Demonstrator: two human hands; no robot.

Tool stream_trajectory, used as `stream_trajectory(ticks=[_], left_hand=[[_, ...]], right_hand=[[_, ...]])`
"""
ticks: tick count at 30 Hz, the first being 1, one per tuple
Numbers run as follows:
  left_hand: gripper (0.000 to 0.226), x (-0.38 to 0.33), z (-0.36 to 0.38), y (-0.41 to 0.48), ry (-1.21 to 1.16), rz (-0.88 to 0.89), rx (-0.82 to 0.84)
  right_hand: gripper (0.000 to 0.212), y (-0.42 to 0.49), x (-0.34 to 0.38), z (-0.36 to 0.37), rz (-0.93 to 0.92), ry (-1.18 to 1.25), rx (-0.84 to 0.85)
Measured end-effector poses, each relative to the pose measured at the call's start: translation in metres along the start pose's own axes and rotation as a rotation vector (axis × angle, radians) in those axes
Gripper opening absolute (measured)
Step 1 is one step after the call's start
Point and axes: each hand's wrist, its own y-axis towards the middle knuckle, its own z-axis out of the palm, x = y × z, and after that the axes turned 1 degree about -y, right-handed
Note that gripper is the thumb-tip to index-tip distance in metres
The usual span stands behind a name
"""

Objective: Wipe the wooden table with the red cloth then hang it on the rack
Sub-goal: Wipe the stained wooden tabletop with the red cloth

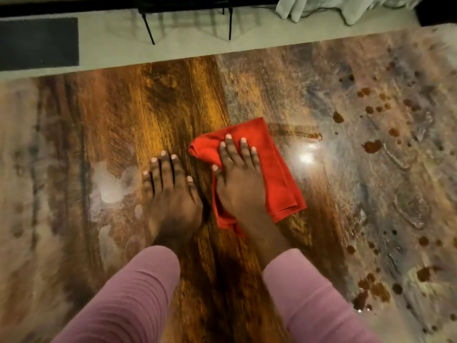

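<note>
Two hands: side by side on the wooden table (123, 115), palms down, pink sleeves (128, 298) to the wrists.
left hand (170, 194): flat on bare wood, fingers straight and close together, holding nothing.
right hand (238, 179): fingers straight, slightly spread, pressing down on the cloth; not curled around it.
red cloth (279, 184): folded, flat near the table's middle, under the right hand, just beside the left.
surface: clear glossy grain in the centre strip; hazy whitish film either side; brown spots (372, 146) at right; brown streak (296, 132) running from the cloth's far corner.
beyond far edge: black metal legs (148, 28), dark mat (37, 43), pale fabric (346, 8).
</note>
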Motion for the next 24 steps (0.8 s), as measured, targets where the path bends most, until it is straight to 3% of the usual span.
stream_trajectory(ticks=[3,7,10,15,18,24], left_hand=[[0.062,0.003,0.003,0.001,-0.005,0.0,-0.005],[0.062,0.004,0.003,0.001,-0.011,-0.002,-0.01],[0.061,0.001,0.001,0.002,-0.02,-0.002,-0.01],[0.061,0.003,0.003,0.001,-0.017,-0.02,0.001],[0.063,0.003,0.004,0.002,-0.012,-0.003,0.013],[0.062,0.003,0.005,0.003,-0.015,0.004,-0.008]], right_hand=[[0.06,0.01,-0.034,-0.006,-0.024,-0.015,-0.015],[0.06,0.047,-0.073,-0.021,0.288,-0.004,-0.128],[0.056,0.06,-0.055,-0.019,0.384,-0.033,-0.125],[0.055,0.049,0.005,-0.002,0.086,-0.038,-0.038],[0.054,0.053,-0.013,-0.007,-0.015,-0.056,-0.02],[0.055,0.105,-0.061,-0.025,0.344,-0.006,-0.122]])
